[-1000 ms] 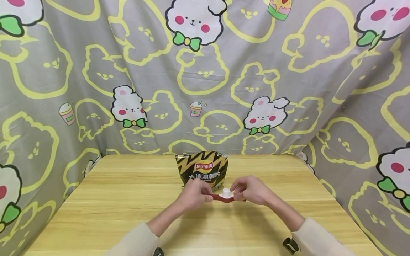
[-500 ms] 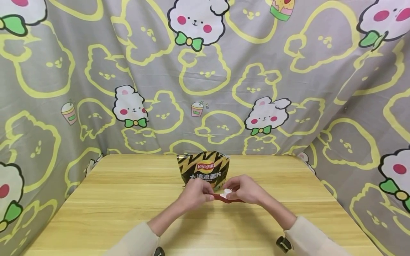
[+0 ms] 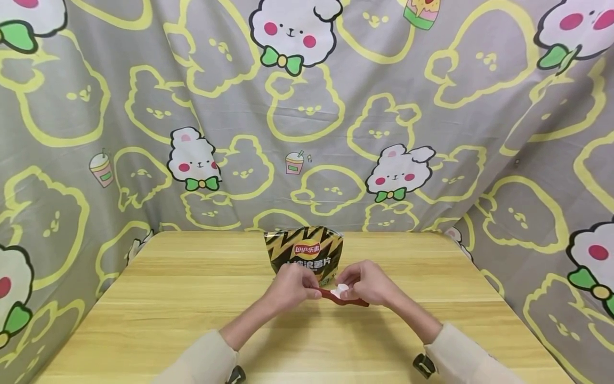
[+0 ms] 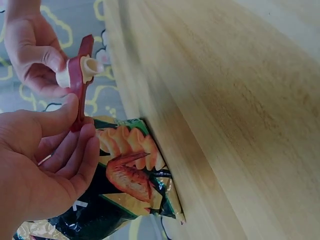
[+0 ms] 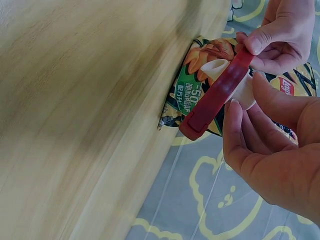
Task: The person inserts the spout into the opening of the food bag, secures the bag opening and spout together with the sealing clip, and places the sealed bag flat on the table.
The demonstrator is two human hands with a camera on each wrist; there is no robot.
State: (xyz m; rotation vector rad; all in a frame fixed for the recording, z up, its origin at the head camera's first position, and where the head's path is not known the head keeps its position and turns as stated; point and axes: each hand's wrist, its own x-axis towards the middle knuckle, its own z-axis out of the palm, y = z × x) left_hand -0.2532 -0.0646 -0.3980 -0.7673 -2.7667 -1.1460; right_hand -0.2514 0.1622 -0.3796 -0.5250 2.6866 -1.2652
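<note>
- Red clip [image 5: 217, 97]: held up off the counter, between the 2 hands, on the near side of the chip bag. Long narrow strip, left end in the left hand, right end sticking out free past the right hand.
- White cap [image 5: 243, 94]: on the upper side of the clip, around mid-strip.
- White spout [image 4: 91, 65]: on the opposite side of the strip, hollow end facing down toward the counter.
- Left hand [image 3: 292, 288]: fingertips brought together, thumb and forefinger pinching the clip's left end; other fingers loosely bent below.
- Right hand [image 3: 368, 282]: fingers bent, thumb and forefinger pinching the white cap. Little gap beyond the cap's own width.
- Chip bag [image 3: 307, 253]: black with gold stripes, red Lay's logo, upright on the counter just behind the hands. Left hand covers part of its lower front in the head view; can't tell if they touch.
- Counter [image 3: 158, 298]: light wood grain, hand shadows on it below.
- Sleeves: 2, cream, left [image 3: 203, 354] and right [image 3: 472, 354], dark device [image 3: 424, 366] next to the right cuff.
- Curtain [image 3: 307, 125]: grey, yellow outlines plus white rabbits with green bows, hung behind the counter and along its sides.
</note>
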